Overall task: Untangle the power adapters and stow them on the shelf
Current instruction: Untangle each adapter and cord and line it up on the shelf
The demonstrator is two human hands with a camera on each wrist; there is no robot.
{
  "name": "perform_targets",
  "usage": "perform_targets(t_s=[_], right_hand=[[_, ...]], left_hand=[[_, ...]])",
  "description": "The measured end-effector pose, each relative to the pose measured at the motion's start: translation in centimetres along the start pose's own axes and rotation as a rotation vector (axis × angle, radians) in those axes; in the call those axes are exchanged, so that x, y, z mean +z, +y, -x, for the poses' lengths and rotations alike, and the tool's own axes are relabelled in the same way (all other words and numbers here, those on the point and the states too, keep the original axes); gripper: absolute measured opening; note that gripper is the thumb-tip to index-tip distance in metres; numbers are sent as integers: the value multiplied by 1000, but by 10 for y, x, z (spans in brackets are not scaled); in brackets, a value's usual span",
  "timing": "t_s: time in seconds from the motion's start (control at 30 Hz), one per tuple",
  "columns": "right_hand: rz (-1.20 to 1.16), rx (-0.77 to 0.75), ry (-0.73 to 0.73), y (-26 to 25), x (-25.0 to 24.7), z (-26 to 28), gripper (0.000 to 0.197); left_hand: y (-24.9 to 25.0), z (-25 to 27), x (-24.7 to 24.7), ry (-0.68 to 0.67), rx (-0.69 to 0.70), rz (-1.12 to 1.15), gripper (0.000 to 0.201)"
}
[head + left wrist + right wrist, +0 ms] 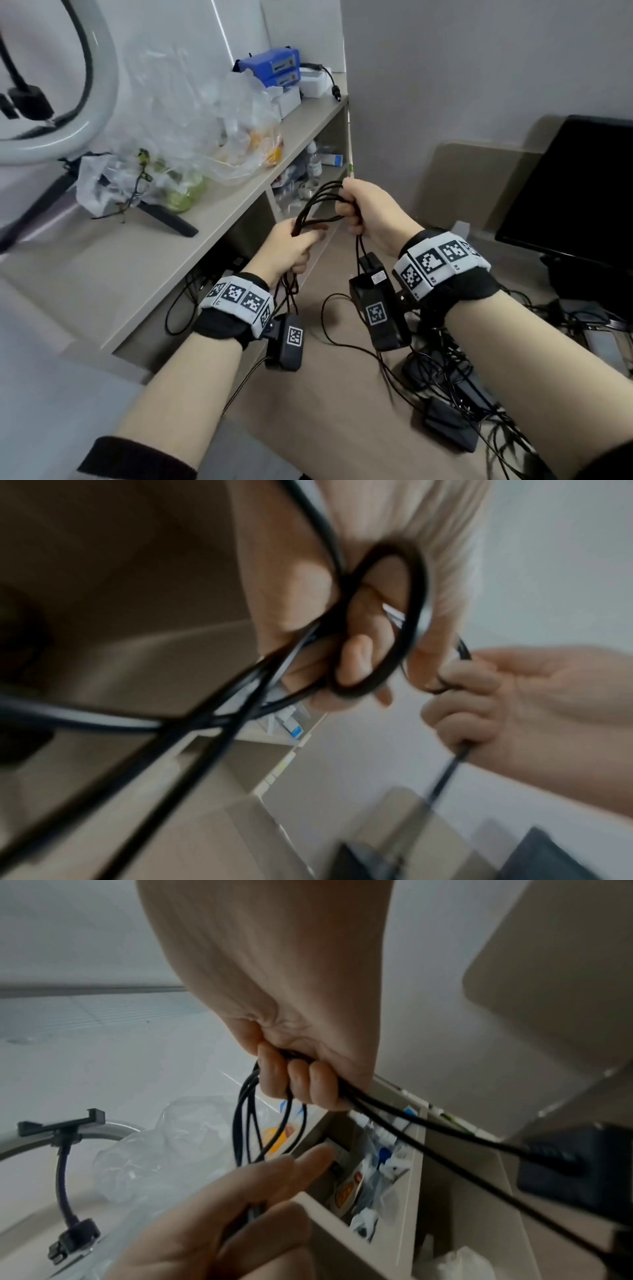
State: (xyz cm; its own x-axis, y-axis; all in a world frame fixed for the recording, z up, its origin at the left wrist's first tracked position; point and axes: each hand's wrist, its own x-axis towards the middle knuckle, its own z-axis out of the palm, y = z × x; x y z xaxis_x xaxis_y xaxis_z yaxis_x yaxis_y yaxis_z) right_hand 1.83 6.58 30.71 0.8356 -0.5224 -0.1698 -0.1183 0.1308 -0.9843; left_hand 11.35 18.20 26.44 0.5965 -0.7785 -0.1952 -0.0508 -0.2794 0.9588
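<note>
Both hands hold one bundle of looped black cable in front of the beige shelf. My right hand grips the far end of the loops in a fist, which also shows as the right hand in its wrist view. My left hand holds the near end, and the cable loop runs round its fingers. A black power adapter hangs on its cord just below the right hand. More adapters and tangled cables lie in a pile on the floor at lower right.
On top of the shelf lie clear plastic bags, a ring light on a tripod and blue boxes. The lower compartments hold bottles and small packets. A black monitor stands at right.
</note>
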Motion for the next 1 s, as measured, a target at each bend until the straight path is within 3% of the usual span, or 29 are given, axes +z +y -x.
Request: perform_targets(t_s=[0.13, 0.17, 0.33, 0.47, 0.53, 0.67, 0.8, 0.9, 1.0], right_hand=[[-90, -42, -37, 5, 21, -7, 35], [-100, -32, -48, 7, 27, -9, 35], [-57, 40, -127, 15, 49, -20, 27], [-47, -72, -191, 14, 54, -24, 25], [-34, -48, -167, 25, 53, -32, 17], [-111, 222, -38, 84, 45, -47, 16], [-379, 583, -172, 153, 42, -40, 17], [-662, 654, -257, 173, 46, -32, 22], [-720, 711, -248, 176, 47, -32, 20]], left_hand=[[-8, 4, 12, -146, -178, 107, 6], [-11, 4, 15, -151, -202, 105, 16], [-20, 1, 10, -22, -206, 87, 42], [-26, 2, -11, 26, -198, 104, 43], [-28, 2, -22, 39, -217, 107, 45], [-29, 8, -36, 3, -196, 105, 42], [-24, 11, -42, -1, -195, 80, 41], [-25, 10, -43, 10, -203, 4, 42], [-28, 8, -43, 37, -234, -123, 42]])
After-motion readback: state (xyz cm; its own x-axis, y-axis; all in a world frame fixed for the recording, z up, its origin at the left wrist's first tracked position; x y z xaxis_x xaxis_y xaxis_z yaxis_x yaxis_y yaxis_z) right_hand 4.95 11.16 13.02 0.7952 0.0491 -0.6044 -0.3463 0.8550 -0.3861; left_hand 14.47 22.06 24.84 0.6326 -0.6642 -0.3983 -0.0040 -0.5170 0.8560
